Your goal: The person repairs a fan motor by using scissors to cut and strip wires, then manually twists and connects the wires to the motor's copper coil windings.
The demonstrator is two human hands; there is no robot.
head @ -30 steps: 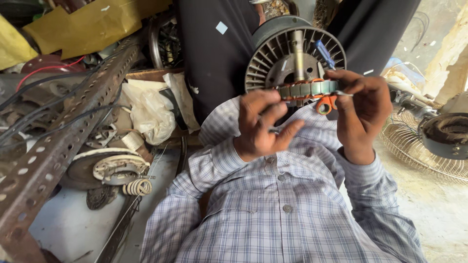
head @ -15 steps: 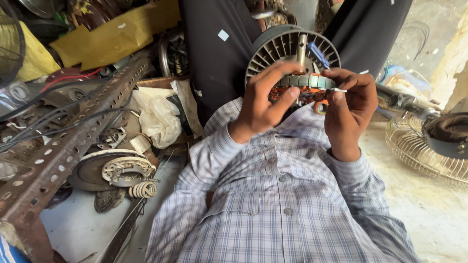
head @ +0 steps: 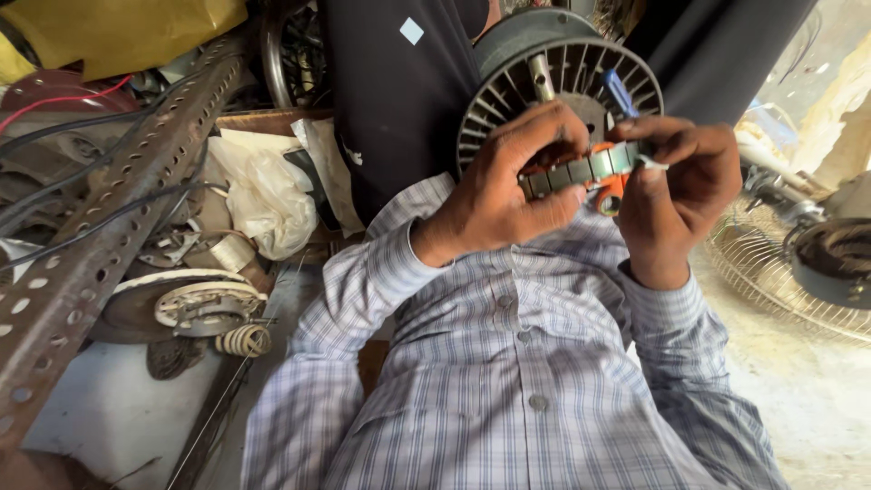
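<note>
The stator ring (head: 581,171) now sits lower (before the finned housing (head: 553,68)), both hands' fingers (head: 544,136) clamped on it.

The stator core (head: 581,171) between the fingers of both hands is grey metal with dark lamination lines; orange winding insulation (head: 610,186) shows below the fingertips. A small blue part (head: 621,91) stands just above the right hand (head: 676,186) fingers. Behind the fingers, the finned motor housing (head: 508,82) is dark grey with pale rib edges. Both shirt sleeves (head: 363,299) below the wrists carry a pale blue and white check with grey lines. Well to the left of the left hand (head: 504,195), the perforated angle bar (head: 109,227) is rust brown, the sheet (head: 127,27) yellow, the wire (head: 54,104) red.
</note>
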